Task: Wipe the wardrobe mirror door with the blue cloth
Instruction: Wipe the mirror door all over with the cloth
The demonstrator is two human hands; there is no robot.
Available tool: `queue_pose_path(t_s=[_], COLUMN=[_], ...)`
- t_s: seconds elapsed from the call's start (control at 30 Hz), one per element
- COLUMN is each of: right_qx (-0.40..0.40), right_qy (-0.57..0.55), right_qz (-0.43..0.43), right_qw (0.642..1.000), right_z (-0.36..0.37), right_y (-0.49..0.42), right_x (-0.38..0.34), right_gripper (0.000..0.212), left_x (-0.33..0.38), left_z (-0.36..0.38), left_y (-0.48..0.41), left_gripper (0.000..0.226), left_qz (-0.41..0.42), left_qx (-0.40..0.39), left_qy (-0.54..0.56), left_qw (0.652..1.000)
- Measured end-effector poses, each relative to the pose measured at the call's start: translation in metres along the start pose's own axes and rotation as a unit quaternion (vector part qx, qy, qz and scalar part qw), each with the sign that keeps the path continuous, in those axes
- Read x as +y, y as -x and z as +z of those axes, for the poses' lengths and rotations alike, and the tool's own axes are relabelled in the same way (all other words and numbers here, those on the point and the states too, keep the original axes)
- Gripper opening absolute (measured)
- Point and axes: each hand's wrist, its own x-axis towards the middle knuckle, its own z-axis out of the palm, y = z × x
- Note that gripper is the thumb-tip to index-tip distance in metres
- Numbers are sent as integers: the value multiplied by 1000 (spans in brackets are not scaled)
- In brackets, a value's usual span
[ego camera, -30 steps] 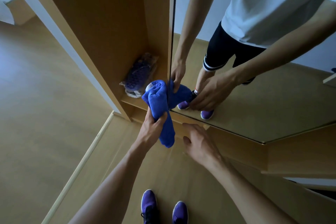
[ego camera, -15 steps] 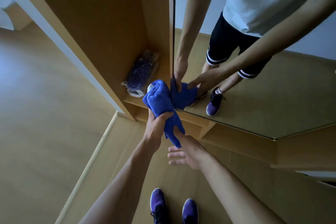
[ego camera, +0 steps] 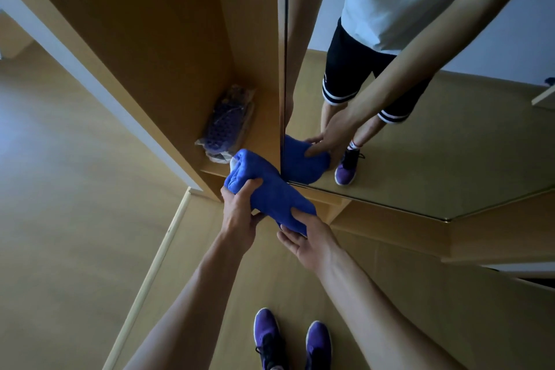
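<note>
The folded blue cloth (ego camera: pixel 267 189) is held in front of the bottom left corner of the wardrobe mirror door (ego camera: pixel 435 141). My left hand (ego camera: pixel 240 216) grips the cloth's upper end, thumb across the top. My right hand (ego camera: pixel 309 237) holds the lower end, thumb on top and fingers underneath. The cloth's far edge lies close to the mirror's left edge; I cannot tell whether it touches the glass. The mirror reflects both arms and the cloth.
An open wooden wardrobe compartment (ego camera: pixel 168 48) stands left of the mirror, with a plastic-wrapped purple item (ego camera: pixel 225 123) on its bottom shelf. A wooden base ledge (ego camera: pixel 390 225) runs below the mirror. My purple shoes (ego camera: pixel 291 339) stand on the wooden floor.
My right hand rose from below the cloth and took hold of its lower end. The cloth swung from hanging down to lying stretched between both hands.
</note>
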Motion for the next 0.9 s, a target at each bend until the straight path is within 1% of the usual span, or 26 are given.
queue_pose_path(t_s=[0.13, 0.23, 0.27, 0.33, 0.4, 0.5, 0.6, 0.67, 0.73, 0.77, 0.8, 0.83, 0.9], right_qx=[1, 9, 3, -8, -15, -34, -32, -17, -18, -31, -42, -45, -18], right_qy=[-19, -21, -26, -43, -63, -88, -113, -142, -167, -178, -186, -198, -227], right_qz=[0, 32, 41, 54, 65, 72, 45, 11, -9, -11, -16, -21, -14], right_qw=[1000, 999, 999, 998, 996, 993, 992, 990, 986, 984, 981, 979, 974], right_z=[3, 5, 6, 9, 14, 23, 33, 37, 40, 41, 42, 44, 47], right_y=[1, 3, 4, 6, 6, 3, 0, -1, -2, -2, -1, 0, 1], right_x=[4, 4, 4, 4, 7, 9, 9, 8, 8, 9, 10, 11, 14], right_gripper=[40, 48, 48, 48, 52, 60, 48, 41, 38, 36, 33, 31, 27], left_x=[-2, -5, -6, -10, -14, -21, -18, -11, -2, 3, 9, 16, 36], left_z=[4, 6, 5, 6, 7, 8, 4, -1, -6, -8, -10, -11, -6], left_y=[0, 4, 4, 6, 10, 15, 14, 11, 7, 6, 6, 6, 9], left_gripper=[61, 72, 73, 66, 57, 54, 51, 50, 45, 43, 45, 50, 65], left_qz=[-11, -12, -12, -10, -24, -56, -59, -52, -36, -19, 9, 54, 169], left_qx=[26, 37, 42, 49, 60, 52, 32, 27, 31, 37, 39, 29, -40], left_qy=[47, 75, 90, 118, 131, 117, 59, -13, -125, -205, -283, -333, -351], left_qw=[999, 996, 995, 992, 989, 990, 996, 998, 991, 978, 958, 941, 920])
